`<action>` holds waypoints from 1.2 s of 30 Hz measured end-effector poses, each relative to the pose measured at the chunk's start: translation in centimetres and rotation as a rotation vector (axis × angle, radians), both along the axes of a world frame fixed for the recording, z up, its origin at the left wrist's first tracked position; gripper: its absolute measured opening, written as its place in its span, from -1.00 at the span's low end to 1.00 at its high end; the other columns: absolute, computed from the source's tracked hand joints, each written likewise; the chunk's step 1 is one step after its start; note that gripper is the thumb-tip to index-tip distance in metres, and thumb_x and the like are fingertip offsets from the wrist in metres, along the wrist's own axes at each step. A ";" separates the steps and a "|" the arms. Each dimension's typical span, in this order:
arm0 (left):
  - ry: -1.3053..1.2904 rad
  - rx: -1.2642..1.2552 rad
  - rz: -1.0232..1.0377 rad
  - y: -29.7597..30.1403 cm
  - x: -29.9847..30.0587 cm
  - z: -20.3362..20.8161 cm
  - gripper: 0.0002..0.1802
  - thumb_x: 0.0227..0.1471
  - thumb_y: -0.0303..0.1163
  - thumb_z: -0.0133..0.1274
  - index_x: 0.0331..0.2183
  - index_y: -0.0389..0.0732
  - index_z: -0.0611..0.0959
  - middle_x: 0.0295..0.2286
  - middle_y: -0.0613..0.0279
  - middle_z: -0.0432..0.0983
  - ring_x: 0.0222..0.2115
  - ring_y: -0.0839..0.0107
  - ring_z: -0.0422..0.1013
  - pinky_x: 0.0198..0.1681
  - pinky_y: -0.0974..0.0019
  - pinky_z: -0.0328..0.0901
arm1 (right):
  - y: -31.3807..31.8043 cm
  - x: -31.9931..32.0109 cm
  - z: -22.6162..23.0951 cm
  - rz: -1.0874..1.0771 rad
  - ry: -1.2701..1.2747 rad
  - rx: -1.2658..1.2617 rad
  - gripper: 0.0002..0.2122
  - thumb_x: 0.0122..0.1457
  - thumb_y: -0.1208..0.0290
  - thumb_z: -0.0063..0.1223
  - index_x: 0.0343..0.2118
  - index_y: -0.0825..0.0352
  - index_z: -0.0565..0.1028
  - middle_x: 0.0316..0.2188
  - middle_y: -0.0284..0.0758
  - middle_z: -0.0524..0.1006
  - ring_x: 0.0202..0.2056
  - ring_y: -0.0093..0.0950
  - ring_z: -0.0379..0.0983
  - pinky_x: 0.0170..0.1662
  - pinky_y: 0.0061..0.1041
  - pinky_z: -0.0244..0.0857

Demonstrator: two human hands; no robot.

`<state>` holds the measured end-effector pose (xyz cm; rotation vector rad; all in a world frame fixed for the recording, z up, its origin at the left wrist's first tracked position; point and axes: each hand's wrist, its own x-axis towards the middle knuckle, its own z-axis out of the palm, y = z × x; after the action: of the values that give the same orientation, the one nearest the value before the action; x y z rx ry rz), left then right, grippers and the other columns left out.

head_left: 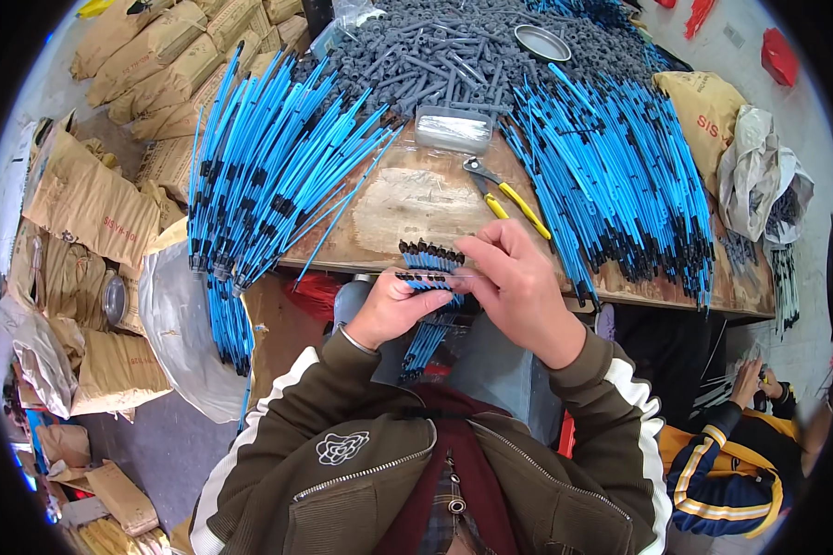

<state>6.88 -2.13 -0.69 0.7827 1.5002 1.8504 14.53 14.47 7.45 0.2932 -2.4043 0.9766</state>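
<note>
The fingers of the left hand were closed around a bundle of blue rods, its long axis running away from the body, black tips at the far end. The right hand, nearer those tips, stood at the bundle's right edge with its fingers drawn together; whether they gripped a thin strand or only touched the rods, I could not tell. Beyond, on the wooden surface, a clear tray held thin pale pins; farther, a metal dish lay on heaped grey parts.

Wooden table bears blue rods; grey parts; clear box; pliers.
</note>
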 end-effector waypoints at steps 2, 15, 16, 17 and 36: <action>0.034 0.035 0.008 0.1 0.2 0.2 -0.77 -0.10 -0.60 0.10 -0.29 -0.29 0.61 -0.30 0.25 0.51 -0.27 0.50 0.40 -0.17 0.38 0.30 | -0.1 0.1 0.3 -0.015 0.049 0.107 -0.70 -0.16 0.66 0.16 -0.27 0.39 0.47 -0.38 -0.27 0.37 -0.42 -0.40 0.38 -0.40 -0.50 0.27; 0.109 -0.074 0.168 -2.1 -0.9 -2.9 -0.83 -0.06 -0.61 -0.01 -0.32 -0.41 0.54 -0.36 0.24 0.46 -0.34 0.48 0.37 -0.18 0.39 0.26 | -1.5 -1.0 -2.8 -0.024 0.229 -0.057 -0.89 -0.13 0.58 0.02 -0.49 0.40 0.37 -0.46 -0.23 0.32 -0.46 -0.36 0.34 -0.39 -0.49 0.29; 0.015 -0.008 0.156 -2.7 -2.1 -4.5 -0.81 -0.04 -0.60 -0.01 -0.30 -0.41 0.53 -0.35 0.24 0.45 -0.33 0.49 0.36 -0.17 0.41 0.24 | -1.5 -1.0 -2.8 -0.062 0.235 -0.046 -0.89 -0.13 0.58 0.02 -0.49 0.40 0.37 -0.46 -0.23 0.32 -0.46 -0.36 0.34 -0.39 -0.49 0.29; 0.018 0.002 0.117 -1.3 -2.0 -4.2 -0.81 -0.04 -0.60 -0.01 -0.30 -0.41 0.53 -0.35 0.24 0.45 -0.33 0.49 0.36 -0.17 0.41 0.24 | -1.0 -0.9 -2.9 -0.068 0.232 -0.064 -0.87 -0.17 0.57 0.03 -0.49 0.39 0.37 -0.46 -0.23 0.31 -0.44 -0.31 0.32 -0.40 -0.45 0.28; 0.123 -0.246 -0.009 1.1 -0.7 -0.1 -0.82 -0.08 -0.50 0.08 -0.33 -0.27 0.63 -0.33 0.27 0.53 -0.26 0.47 0.40 -0.14 0.38 0.27 | 1.3 -0.6 -4.8 0.062 -0.157 -0.271 -0.73 0.00 0.58 -0.01 -0.18 0.29 0.47 -0.54 -0.25 0.35 -0.49 -0.36 0.33 -0.43 -0.45 0.23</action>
<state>6.15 -1.02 -0.75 0.7934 1.7582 1.5961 13.92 15.75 2.65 0.1983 -2.3734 1.3829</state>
